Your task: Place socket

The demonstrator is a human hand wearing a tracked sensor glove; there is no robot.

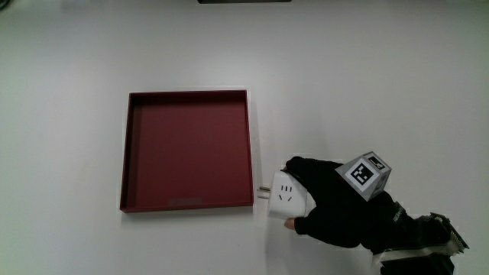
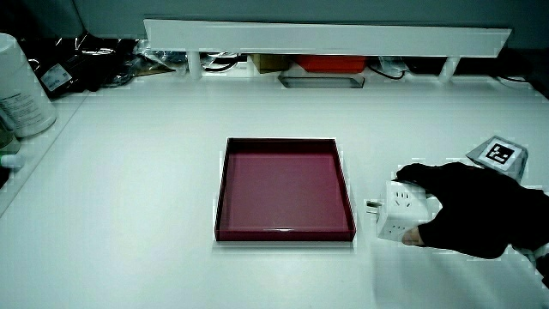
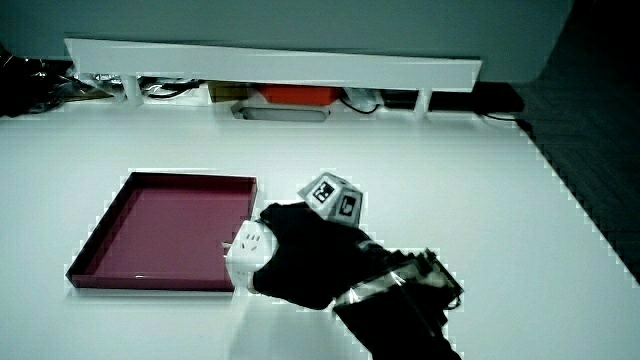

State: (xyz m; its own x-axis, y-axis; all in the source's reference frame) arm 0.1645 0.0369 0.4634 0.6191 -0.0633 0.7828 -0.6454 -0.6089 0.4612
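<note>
A white cube-shaped socket (image 1: 286,198) with metal plug pins sits on the white table just beside the dark red tray (image 1: 137,145), near the tray's corner closest to the person. The black-gloved hand (image 1: 336,206) wraps its fingers around the socket. In both side views the socket (image 2: 396,213) (image 3: 248,250) shows in the hand (image 2: 467,215) (image 3: 305,255), its pins pointing at the tray (image 2: 225,184) (image 3: 105,235). The patterned cube (image 1: 365,174) rides on the back of the hand. The tray holds nothing.
A low white partition (image 2: 326,39) runs along the table's edge farthest from the person, with a red box (image 2: 330,62) and a grey tray (image 2: 322,81) under it. A white canister (image 2: 19,86) stands at the table's edge.
</note>
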